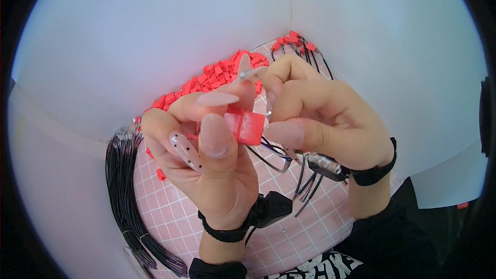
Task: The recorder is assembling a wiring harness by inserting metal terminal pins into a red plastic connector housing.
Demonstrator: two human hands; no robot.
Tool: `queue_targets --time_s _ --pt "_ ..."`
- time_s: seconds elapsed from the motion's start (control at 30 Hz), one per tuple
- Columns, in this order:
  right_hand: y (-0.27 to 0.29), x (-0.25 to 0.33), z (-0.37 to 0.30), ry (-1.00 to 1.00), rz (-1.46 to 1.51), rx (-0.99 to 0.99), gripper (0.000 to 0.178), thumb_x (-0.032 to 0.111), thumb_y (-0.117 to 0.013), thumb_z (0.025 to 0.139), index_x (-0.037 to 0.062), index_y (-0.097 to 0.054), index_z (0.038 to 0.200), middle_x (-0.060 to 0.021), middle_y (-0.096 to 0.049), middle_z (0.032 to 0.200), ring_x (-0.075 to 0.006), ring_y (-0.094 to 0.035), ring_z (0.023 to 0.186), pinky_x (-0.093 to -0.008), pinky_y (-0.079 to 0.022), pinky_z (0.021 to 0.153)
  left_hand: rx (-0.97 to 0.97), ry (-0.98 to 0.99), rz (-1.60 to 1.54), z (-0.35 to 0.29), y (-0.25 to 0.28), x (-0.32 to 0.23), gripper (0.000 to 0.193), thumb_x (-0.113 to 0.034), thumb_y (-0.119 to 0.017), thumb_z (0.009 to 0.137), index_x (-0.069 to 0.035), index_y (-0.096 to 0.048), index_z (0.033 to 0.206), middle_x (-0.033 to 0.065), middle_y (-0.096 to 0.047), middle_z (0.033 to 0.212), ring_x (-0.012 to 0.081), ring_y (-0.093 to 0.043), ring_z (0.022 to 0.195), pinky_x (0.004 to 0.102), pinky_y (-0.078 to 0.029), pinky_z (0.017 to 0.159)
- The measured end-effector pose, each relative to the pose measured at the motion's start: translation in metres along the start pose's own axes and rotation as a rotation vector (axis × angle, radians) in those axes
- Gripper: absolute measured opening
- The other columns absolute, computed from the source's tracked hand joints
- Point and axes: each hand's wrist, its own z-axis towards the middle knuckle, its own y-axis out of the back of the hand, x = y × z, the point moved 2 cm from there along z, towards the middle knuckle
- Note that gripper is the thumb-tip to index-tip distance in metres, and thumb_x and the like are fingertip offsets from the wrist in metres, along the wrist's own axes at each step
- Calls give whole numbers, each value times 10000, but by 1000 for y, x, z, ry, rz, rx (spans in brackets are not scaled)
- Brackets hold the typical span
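Holding red housing (251,128) above middle of worktop (170,206), pinched between thumb and fingers of left hand (212,170). Right hand (333,116) curled nearly closed at housing's right end; cannot tell whether gripping a wire. Noted: red pile (219,76) along far edge, black cables (123,191) along left edge. Could skew housing if left pinch slips; could snag loose wires (309,196) if pulled sideways.

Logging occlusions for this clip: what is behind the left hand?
Behind the left hand, part of the pile of red connector housings shows above it, and pink gridded tabletop beside it. Whatever lies directly behind it is covered.
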Motion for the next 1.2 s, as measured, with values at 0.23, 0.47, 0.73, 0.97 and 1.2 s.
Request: queue_targets --time_s 0.23,0.47,0.73,0.97,1.2 --pt "1 -4 3 62 4 119 148 142 -583 732 25 -525 661 -62 -424 814 -170 -347 849 -291 -260 774 91 148 0 -6 7 5 229 -286 -398 876 -106 -481 990 92 -541 956 185 -390 1093 438 -164 1021" --pt "-6 -5 3 -128 249 -8 172 130 -545 758 24 -510 627 -82 -481 826 -162 -363 841 -269 -287 736 39 251 -185 -6 8 5 247 -254 -382 885 -114 -502 1050 81 -535 1060 194 -458 1058 395 -211 1008" --pt "-10 0 3 60 -3 -80 186 129 -527 764 16 -494 619 -21 -451 640 -147 -362 782 -233 -285 686 -133 234 -123 -2 -13 8 405 -315 -332 896 -14 -382 1162 130 -530 1063 220 -475 1037 377 -283 957" --pt "-5 3 -1 -9 4 -139 195 174 -476 799 38 -489 661 -17 -455 619 -146 -345 804 -234 -283 688 274 1 1053 5 -1 -7 427 -324 -304 904 63 -458 995 147 -551 893 174 -528 827 269 -401 770" --pt "0 15 -7 -22 69 -117 207 174 -464 796 46 -487 635 -3 -454 600 -147 -329 814 -250 -265 718 242 -46 709 5 -3 -6 339 -258 -381 892 63 -480 938 115 -521 881 134 -497 788 240 -401 719"
